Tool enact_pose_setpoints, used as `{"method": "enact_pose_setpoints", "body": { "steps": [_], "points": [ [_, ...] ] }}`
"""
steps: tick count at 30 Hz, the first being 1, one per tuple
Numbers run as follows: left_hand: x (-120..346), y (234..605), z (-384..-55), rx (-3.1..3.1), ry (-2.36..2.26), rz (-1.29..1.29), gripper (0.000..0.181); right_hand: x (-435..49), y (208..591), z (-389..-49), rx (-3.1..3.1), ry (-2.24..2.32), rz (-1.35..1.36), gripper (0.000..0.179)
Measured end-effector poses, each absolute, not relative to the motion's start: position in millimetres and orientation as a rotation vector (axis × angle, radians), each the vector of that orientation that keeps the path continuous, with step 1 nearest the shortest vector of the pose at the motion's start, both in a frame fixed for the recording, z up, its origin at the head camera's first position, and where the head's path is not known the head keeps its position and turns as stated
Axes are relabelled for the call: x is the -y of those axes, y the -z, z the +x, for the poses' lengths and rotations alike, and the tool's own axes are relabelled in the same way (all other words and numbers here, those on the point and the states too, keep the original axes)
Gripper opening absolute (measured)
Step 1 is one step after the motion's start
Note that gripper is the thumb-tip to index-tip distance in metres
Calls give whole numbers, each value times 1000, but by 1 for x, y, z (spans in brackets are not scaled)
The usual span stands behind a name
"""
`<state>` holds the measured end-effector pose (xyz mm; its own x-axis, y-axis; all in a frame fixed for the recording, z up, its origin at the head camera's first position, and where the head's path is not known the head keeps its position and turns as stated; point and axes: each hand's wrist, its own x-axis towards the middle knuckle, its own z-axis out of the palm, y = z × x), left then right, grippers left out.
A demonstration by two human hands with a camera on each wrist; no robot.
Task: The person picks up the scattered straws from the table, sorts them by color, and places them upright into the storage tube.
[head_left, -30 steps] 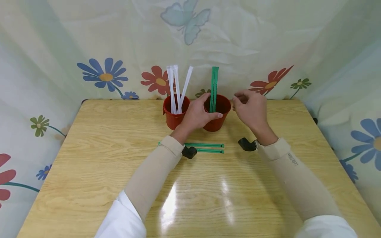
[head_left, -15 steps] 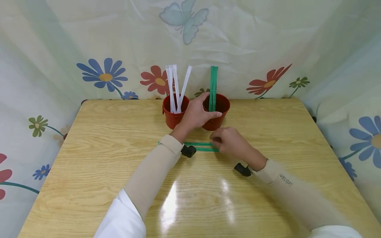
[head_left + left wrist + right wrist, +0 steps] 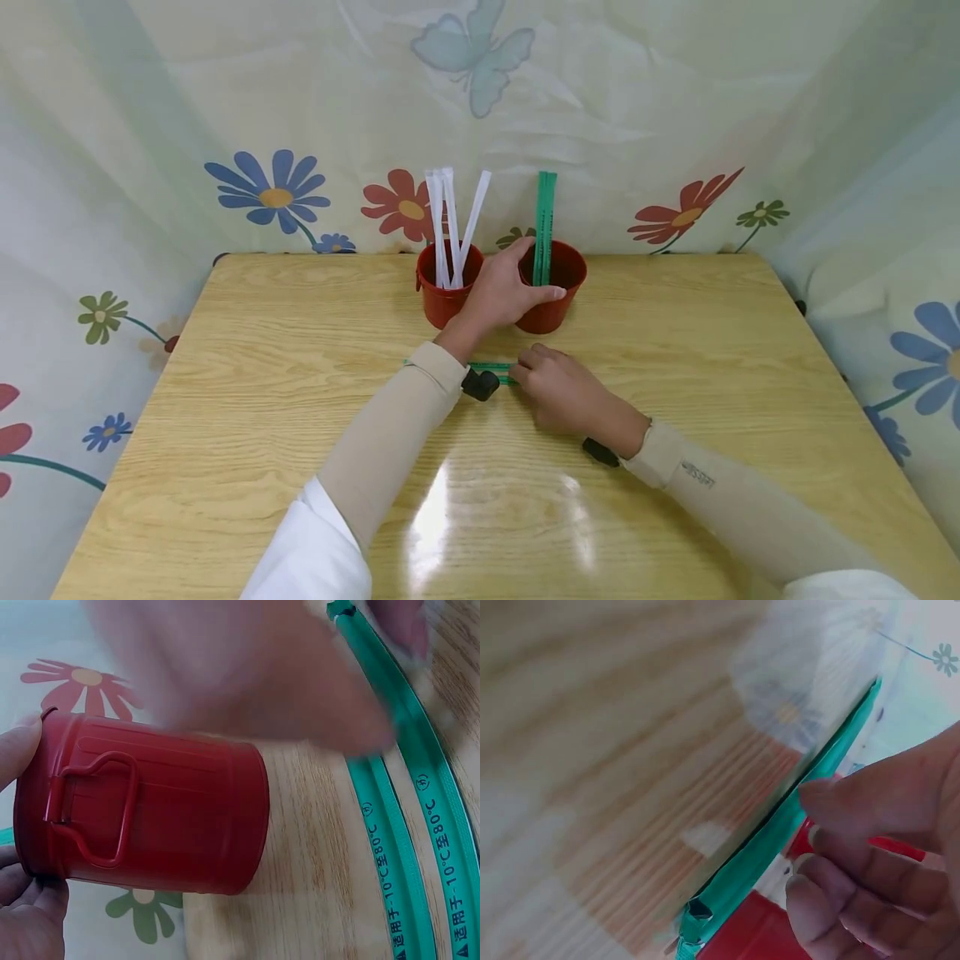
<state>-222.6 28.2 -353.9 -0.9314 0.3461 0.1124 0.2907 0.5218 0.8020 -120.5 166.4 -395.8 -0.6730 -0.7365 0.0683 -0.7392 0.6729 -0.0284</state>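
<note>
My left hand point(image 3: 495, 292) grips the rim of the right-hand red bucket point(image 3: 547, 317), thumb on one side and fingers on the other. Two green-wrapped straws point(image 3: 549, 225) stand upright in that bucket. In front of it, two more green-wrapped straws point(image 3: 442, 847) lie side by side on the table, partly hidden by my forearm in the head view. My right hand point(image 3: 558, 387) is down at their right end. In the right wrist view its thumb and curled fingers pinch one green-wrapped straw point(image 3: 739, 877) along its length.
Left of the held bucket stands another red bucket point(image 3: 441, 307) with several white-wrapped straws point(image 3: 452, 225). A flowered curtain point(image 3: 600, 108) hangs behind the wooden table point(image 3: 300, 358). Dark wrist cameras jut out under both sleeves.
My right hand has come from beside the right bucket's rim down and left to the green-wrapped straws on the table. My left hand stays on the bucket.
</note>
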Motion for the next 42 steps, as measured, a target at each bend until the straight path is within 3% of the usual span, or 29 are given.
{"method": "enact_pose_setpoints", "body": {
  "steps": [9, 16, 21, 28, 31, 42],
  "points": [
    [-32, 354, -222, -2669, -1401, 596, 78, -170, 390, -126, 2971, 125, 1390, 11],
    [-36, 352, -222, -2665, -1387, 634, 76, -186, 377, -118, 3043, 102, 1413, 28],
    [-36, 353, -220, -2668, -1380, 633, 75, -207, 368, -109, 3060, 31, 1402, 30],
    [-30, 356, -221, -2692, -1398, 613, 77, -226, 348, -110, 3027, -425, 1339, 35],
    [-30, 355, -221, -2689, -1401, 610, 78, -230, 334, -114, 2894, -649, 1334, 29],
    [-33, 351, -221, -2672, -1396, 632, 80, -233, 297, -146, 2552, -1182, 963, 20]
  ]
}}
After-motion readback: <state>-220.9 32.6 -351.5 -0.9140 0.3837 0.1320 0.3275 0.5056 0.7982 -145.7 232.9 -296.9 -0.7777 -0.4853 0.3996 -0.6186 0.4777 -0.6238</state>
